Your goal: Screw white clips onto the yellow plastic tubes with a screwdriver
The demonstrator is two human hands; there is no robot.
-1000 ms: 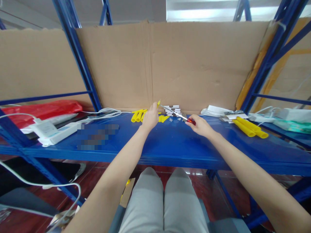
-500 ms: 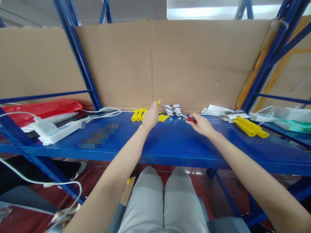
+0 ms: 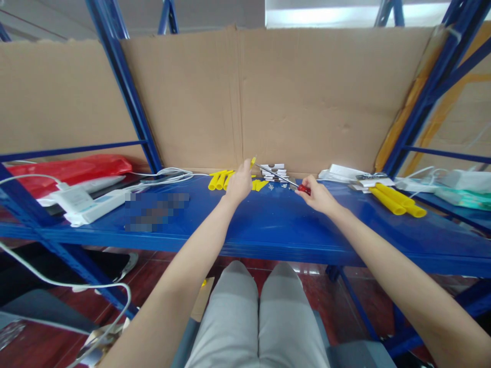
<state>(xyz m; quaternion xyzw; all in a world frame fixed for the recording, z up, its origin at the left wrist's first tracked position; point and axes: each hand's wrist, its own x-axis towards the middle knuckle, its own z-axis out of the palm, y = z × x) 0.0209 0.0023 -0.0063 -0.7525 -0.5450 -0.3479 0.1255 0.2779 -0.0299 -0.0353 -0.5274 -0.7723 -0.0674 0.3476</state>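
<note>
My right hand (image 3: pixel 316 194) is closed around the red handle of a screwdriver (image 3: pixel 280 177), whose metal shaft points left. In my left hand (image 3: pixel 240 183) is a small yellow plastic piece (image 3: pixel 253 162), pinched at the fingertips. The screwdriver's tip is close to that piece; whether they touch I cannot tell. Yellow tubes (image 3: pixel 219 181) lie beside my left hand, partly hidden by it. Between the hands are flat yellow pieces (image 3: pixel 261 185), small metal parts (image 3: pixel 284 186) that look like screws, and a stack of white pieces (image 3: pixel 274 171).
More yellow tubes (image 3: pixel 395 199) lie at the right beside white packets (image 3: pixel 339 174). A white power strip (image 3: pixel 97 208), coiled white cable (image 3: pixel 176 176) and a red bag (image 3: pixel 72 171) are at the left. Cardboard (image 3: pixel 307 97) stands behind the blue shelf (image 3: pixel 268 225).
Both hands keep nearly the same pose, with the screwdriver and the yellow piece still held. The whole view has shifted slightly.
</note>
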